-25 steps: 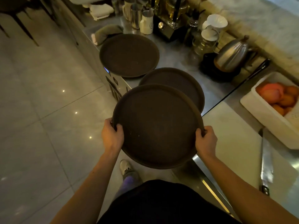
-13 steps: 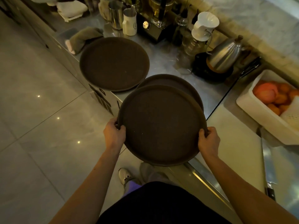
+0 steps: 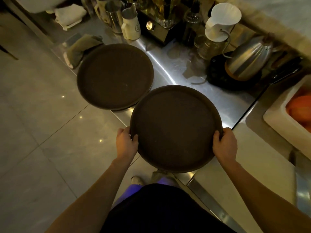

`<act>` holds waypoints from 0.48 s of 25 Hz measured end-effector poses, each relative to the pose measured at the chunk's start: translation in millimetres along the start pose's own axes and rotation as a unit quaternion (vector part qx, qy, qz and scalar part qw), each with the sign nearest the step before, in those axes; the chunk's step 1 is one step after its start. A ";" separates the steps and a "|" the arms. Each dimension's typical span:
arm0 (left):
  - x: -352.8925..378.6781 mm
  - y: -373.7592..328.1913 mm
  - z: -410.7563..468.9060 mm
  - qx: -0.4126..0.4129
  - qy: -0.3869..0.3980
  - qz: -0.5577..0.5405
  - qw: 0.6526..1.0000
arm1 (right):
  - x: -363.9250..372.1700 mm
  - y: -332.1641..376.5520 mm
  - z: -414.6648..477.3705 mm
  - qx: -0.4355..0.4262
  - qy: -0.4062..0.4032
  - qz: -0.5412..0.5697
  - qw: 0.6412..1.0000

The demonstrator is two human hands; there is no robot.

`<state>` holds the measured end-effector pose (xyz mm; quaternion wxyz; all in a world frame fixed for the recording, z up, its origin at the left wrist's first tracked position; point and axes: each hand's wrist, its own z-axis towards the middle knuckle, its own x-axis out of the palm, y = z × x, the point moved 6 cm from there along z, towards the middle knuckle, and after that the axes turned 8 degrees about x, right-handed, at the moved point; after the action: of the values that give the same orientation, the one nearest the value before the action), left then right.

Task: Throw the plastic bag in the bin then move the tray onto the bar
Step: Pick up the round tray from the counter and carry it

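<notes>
Forward over the steel counter [image 3: 170, 71] goes the tray [image 3: 175, 128], now covering the one beneath; left hand [image 3: 126, 143] and right hand [image 3: 224, 145] grip its rim

Left hand [image 3: 126, 143] and right hand [image 3: 225, 145] seemingly clenched, forearms outstretched.
</notes>
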<state>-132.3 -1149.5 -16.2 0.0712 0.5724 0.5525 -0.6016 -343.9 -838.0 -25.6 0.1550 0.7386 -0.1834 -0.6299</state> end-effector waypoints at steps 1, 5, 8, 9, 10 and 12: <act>2.6 -0.4 0.5 -0.002 0.002 0.005 1.000 | 2.5 -0.3 3.9 0.001 0.002 -0.009 1.000; 10.3 -1.1 0.4 -0.001 0.007 0.022 1.000 | 9.8 -1.9 11.3 -0.022 0.007 -0.061 0.998; 14.0 -0.3 -0.8 -0.011 0.015 0.029 0.999 | 9.2 -2.6 10.2 -0.045 0.012 -0.088 0.995; 14.2 -0.7 -0.6 -0.013 0.016 0.029 0.999 | 7.8 -2.4 10.0 -0.045 0.013 -0.088 0.995; 14.1 -1.2 -0.3 -0.014 0.016 0.028 0.999 | 6.1 -2.3 9.8 -0.040 0.014 -0.088 0.995; 13.7 -1.3 0.2 -0.009 0.016 0.029 0.999 | 6.1 -2.7 9.5 -0.034 0.022 -0.089 0.995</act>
<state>-137.9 -1141.7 -26.0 0.0850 0.5975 0.5422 -0.5846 -352.2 -838.4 -33.6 0.1271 0.7597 -0.0919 -0.6310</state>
